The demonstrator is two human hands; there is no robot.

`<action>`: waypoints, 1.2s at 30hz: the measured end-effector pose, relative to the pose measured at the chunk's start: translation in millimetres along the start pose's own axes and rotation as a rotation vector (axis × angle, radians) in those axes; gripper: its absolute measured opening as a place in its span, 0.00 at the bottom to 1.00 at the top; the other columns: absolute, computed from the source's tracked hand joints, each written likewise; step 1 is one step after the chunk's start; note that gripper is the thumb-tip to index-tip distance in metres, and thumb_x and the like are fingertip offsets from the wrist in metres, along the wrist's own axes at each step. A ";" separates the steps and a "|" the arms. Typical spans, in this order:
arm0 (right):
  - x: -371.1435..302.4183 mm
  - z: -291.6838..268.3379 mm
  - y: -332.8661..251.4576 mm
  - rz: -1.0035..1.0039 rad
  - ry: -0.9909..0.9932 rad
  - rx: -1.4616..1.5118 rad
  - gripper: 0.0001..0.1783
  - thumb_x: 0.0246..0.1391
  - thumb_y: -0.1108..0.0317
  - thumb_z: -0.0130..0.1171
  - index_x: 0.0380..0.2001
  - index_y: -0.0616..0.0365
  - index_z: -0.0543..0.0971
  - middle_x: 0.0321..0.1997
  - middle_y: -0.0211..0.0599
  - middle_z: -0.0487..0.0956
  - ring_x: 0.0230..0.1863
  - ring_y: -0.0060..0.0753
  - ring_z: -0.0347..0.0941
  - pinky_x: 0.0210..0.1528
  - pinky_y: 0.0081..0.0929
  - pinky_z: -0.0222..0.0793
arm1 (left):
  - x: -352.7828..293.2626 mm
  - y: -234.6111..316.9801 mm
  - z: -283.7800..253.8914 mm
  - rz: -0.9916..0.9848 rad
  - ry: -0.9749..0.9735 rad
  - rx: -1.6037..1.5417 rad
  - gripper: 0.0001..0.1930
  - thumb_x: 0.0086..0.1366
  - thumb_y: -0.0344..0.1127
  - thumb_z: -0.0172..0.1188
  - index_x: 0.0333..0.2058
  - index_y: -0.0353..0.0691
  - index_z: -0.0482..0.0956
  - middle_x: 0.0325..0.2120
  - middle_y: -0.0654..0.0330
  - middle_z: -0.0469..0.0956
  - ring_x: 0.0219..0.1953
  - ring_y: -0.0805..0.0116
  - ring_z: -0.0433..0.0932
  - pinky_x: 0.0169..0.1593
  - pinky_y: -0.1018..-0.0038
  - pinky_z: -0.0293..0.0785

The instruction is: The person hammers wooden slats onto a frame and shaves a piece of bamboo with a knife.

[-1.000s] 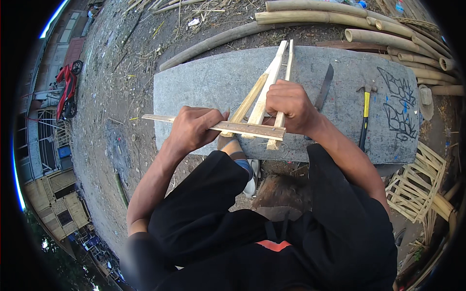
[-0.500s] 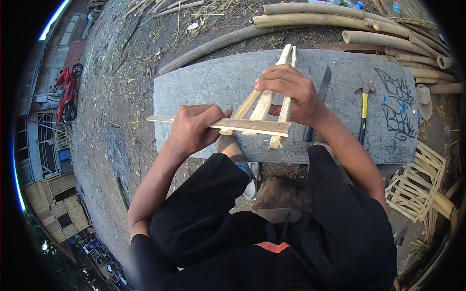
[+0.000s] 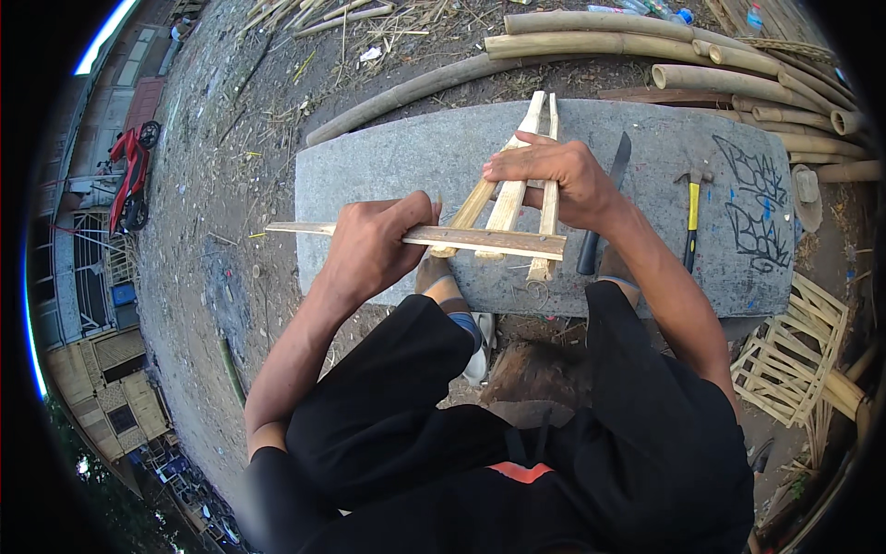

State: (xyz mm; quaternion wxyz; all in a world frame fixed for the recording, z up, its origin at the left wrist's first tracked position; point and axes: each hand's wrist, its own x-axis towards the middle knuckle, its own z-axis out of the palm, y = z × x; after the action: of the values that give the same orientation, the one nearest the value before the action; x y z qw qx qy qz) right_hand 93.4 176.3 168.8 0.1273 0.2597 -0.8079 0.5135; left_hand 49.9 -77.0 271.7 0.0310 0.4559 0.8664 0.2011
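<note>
Wooden frame, partly joined — centre of the frame, above the near edge of the grey surface [image 3: 369, 175]. Parts: one long crosspiece [image 3: 508, 244], three pale slats [image 3: 503, 215] fanning toward it. Left hand [image 3: 377, 243]: closed round the crosspiece. Right hand [image 3: 570, 183]: clamped across the slats, fingers laid over them. Step in hand, as judged: steadying and squaring the joint. Next move calls for even spacing and a firm hold — hammer [image 3: 693, 222] lying at right, unheld.
</note>
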 end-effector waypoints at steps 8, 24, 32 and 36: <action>36.7 -35.4 -25.9 0.076 0.268 -0.134 0.29 0.46 0.68 0.71 0.54 0.54 0.76 0.52 0.39 0.81 0.57 0.40 0.76 0.62 0.37 0.68 | 32.6 -4.7 -68.1 -0.009 0.240 0.043 0.11 0.60 0.31 0.66 0.23 0.36 0.73 0.14 0.60 0.71 0.14 0.70 0.68 0.21 0.73 0.64; -56.9 -9.6 -13.2 0.442 0.468 -0.049 0.18 0.50 0.70 0.65 0.45 0.56 0.77 0.49 0.38 0.78 0.52 0.38 0.75 0.50 0.35 0.70 | 56.7 -30.8 -198.3 -0.578 0.123 -0.348 0.16 0.71 0.47 0.56 0.48 0.42 0.77 0.16 0.77 0.60 0.15 0.89 0.52 0.17 0.85 0.45; -96.7 13.5 2.8 0.618 0.410 0.037 0.15 0.52 0.69 0.64 0.44 0.58 0.78 0.45 0.34 0.78 0.50 0.31 0.74 0.50 0.30 0.69 | 61.7 -80.2 -231.2 -0.827 -0.130 -0.406 0.12 0.76 0.43 0.46 0.47 0.44 0.74 0.15 0.79 0.54 0.13 0.90 0.50 0.14 0.86 0.44; -104.7 24.3 6.4 0.648 0.322 0.062 0.15 0.50 0.67 0.65 0.42 0.57 0.78 0.46 0.37 0.78 0.49 0.34 0.76 0.47 0.33 0.70 | 53.2 -89.5 -245.4 -0.856 -0.081 -0.568 0.10 0.76 0.41 0.45 0.46 0.45 0.72 0.15 0.79 0.53 0.12 0.90 0.49 0.13 0.87 0.42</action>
State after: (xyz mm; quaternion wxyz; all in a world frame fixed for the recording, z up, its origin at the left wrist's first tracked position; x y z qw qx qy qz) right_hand 178.6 187.0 103.8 0.0756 -0.0905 -0.8019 0.5858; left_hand -108.8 -157.9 470.0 0.2666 0.0413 0.8847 0.3803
